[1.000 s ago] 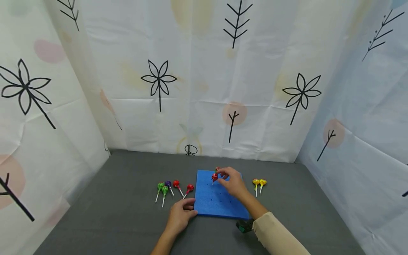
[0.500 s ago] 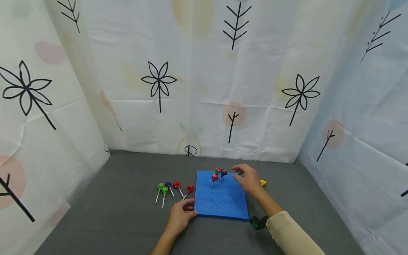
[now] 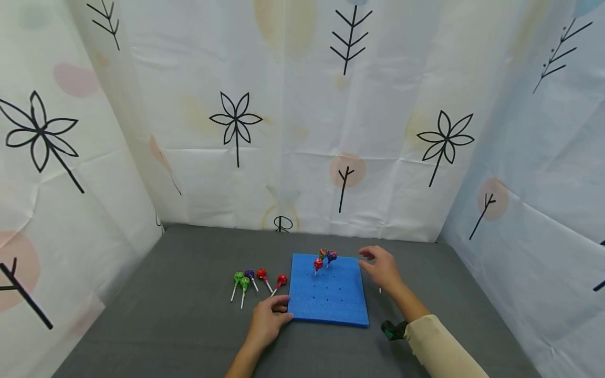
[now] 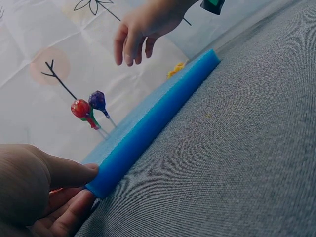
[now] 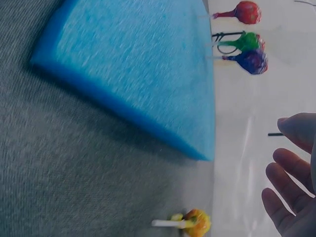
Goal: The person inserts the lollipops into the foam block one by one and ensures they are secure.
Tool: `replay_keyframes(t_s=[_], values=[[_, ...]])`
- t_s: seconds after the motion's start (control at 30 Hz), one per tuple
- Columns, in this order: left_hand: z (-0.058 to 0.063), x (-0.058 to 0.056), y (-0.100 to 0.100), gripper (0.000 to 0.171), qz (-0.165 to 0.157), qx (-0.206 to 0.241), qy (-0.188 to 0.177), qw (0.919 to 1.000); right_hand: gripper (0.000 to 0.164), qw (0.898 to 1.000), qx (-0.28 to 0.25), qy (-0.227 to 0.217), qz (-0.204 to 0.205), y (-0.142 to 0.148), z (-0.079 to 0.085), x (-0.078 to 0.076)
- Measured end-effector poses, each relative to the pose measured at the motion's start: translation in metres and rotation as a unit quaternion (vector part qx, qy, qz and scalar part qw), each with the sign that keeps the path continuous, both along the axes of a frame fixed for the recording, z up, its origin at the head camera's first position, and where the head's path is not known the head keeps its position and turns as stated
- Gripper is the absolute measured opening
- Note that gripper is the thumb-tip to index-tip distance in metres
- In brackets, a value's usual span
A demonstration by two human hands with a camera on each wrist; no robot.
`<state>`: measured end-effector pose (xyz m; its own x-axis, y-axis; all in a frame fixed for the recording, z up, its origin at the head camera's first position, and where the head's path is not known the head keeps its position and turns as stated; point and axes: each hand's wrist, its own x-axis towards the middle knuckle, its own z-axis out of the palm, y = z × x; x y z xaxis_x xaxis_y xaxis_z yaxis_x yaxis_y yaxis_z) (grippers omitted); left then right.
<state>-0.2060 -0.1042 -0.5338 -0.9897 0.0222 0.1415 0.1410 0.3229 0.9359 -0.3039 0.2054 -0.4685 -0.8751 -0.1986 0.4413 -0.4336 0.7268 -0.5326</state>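
A blue foam board (image 3: 331,310) with rows of small holes lies on the table. My left hand (image 3: 266,321) holds its near left corner, thumb (image 4: 74,171) against the foam and fingers at the side. Upright at the board's far part stand a red lollipop (image 3: 319,263), a purple lollipop (image 3: 332,255) and a green-and-red lollipop (image 3: 323,253). My right hand (image 3: 384,269) hovers past the board's right edge, holding nothing, its fingers loosely bent. Yellow lollipops (image 5: 197,223) lie below it on the table, mostly hidden by that hand in the head view.
Left of the board lie loose lollipops: two green (image 3: 244,283), one purple (image 3: 250,274) and two red (image 3: 262,273). A dark band device (image 3: 394,330) sits at my right wrist. Patterned white cloth (image 3: 283,184) walls the grey table (image 3: 189,315) at the back and sides.
My right hand has let go of the purple lollipop, now standing in the board, and has moved right to above the yellow lollipops. The left hand has stayed at the board's corner.
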Motion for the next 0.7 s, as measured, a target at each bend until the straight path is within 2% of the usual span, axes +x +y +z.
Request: replay_keyframes(t_s=[0.2, 0.53, 0.7], values=[[-0.001, -0.001, 0.0, 0.04, -0.001, -0.001, 0.004, 1.0, 0.024, 1.0, 0.017, -0.004, -0.018, 0.011, -0.008, -0.002], [0.001, -0.001, 0.0, 0.04, 0.003, -0.006, -0.01, 0.9999, 0.025, 0.998, 0.032, -0.015, -0.043, 0.029, -0.019, -0.006], [0.002, 0.0, 0.0, 0.04, 0.002, -0.001, -0.007, 1.0, 0.026, 0.997, 0.04, -0.035, -0.055, 0.037, -0.024, -0.009]])
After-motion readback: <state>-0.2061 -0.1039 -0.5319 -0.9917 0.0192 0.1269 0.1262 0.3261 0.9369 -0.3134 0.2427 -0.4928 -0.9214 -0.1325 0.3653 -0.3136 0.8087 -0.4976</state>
